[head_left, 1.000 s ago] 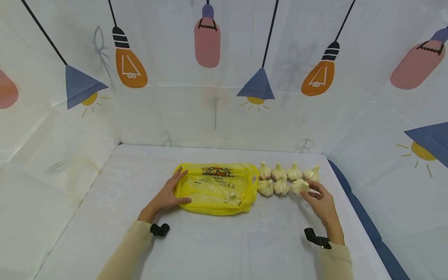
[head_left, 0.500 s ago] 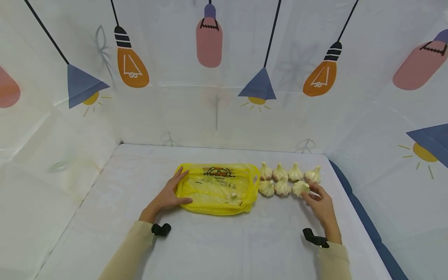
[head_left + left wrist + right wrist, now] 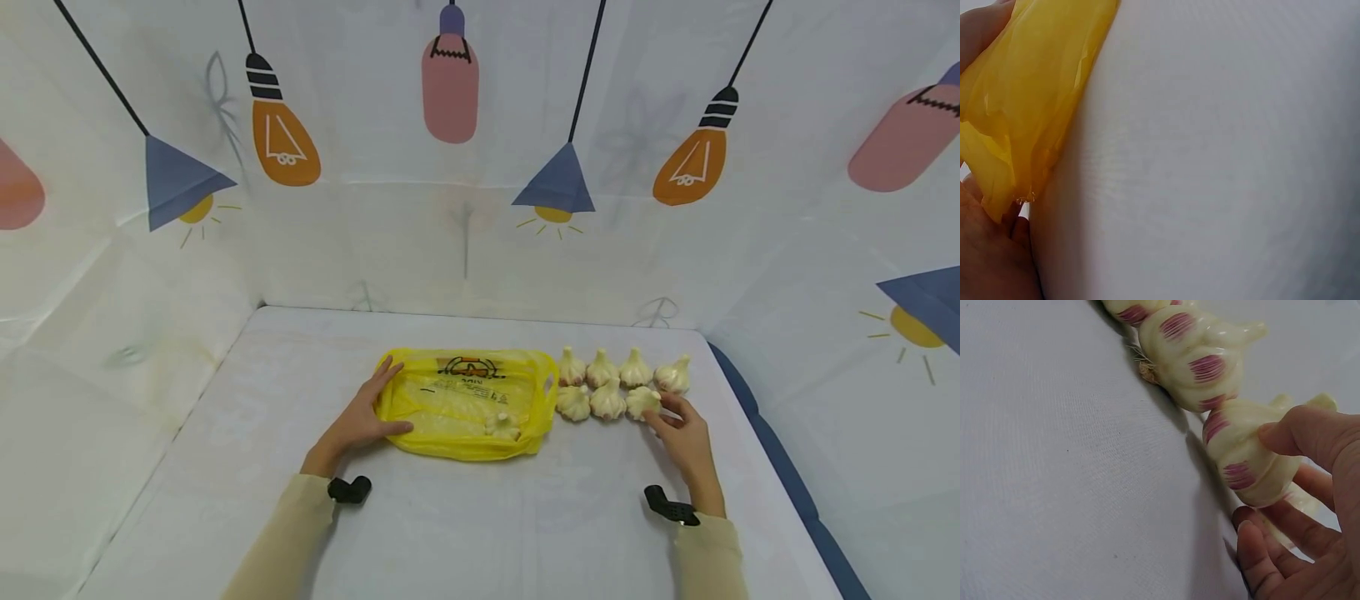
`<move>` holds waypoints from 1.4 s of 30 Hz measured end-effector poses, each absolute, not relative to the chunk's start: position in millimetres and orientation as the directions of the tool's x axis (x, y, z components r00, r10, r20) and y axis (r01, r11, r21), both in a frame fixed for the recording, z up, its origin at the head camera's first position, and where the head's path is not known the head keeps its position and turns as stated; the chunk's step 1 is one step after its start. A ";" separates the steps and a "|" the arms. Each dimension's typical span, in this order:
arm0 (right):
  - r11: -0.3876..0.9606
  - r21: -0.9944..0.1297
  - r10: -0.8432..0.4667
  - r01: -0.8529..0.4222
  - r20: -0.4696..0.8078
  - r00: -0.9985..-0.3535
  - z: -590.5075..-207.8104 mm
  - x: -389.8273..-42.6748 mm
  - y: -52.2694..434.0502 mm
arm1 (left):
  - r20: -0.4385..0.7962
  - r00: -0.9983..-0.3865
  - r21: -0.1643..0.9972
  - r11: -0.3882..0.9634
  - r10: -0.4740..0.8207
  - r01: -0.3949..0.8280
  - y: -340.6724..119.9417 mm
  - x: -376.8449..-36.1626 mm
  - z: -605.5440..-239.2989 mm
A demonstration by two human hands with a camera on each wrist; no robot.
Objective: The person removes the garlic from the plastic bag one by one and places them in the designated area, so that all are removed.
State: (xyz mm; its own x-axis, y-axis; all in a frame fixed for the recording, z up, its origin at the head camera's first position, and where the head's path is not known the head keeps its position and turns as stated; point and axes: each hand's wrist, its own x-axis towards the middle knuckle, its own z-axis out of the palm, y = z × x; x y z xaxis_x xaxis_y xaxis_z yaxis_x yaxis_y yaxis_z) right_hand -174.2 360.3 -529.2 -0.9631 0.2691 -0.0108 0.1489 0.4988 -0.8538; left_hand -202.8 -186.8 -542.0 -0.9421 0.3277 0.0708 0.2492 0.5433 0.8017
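Beside the yellow bag (image 3: 465,404), right hand (image 3: 686,442) fingers (image 3: 1291,434) pinch a garlic bulb (image 3: 643,402), left hand (image 3: 358,421) flat on bag; a nudge could scatter neighbouring bulbs (image 3: 607,400).

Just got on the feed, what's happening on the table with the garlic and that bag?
A person's right hand pinches the garlic bulb at the right end of the front row, beside six other bulbs lined up in two rows on the white table. The left hand rests flat on the left edge of a yellow plastic bag, which holds one more bulb.
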 end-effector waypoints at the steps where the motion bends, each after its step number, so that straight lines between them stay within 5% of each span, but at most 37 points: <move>1: 0.504 -0.850 0.267 0.152 -0.014 -0.963 -529.0 -174.1 360.0 | 0.071 -0.943 0.805 0.540 0.325 0.247 -186.8 -202.7 -541.9; 42: 0.589 -0.789 0.233 0.174 -0.040 -0.972 -516.3 -173.1 363.5 | 0.050 -0.951 0.796 0.563 0.304 0.221 -185.5 -203.1 -544.6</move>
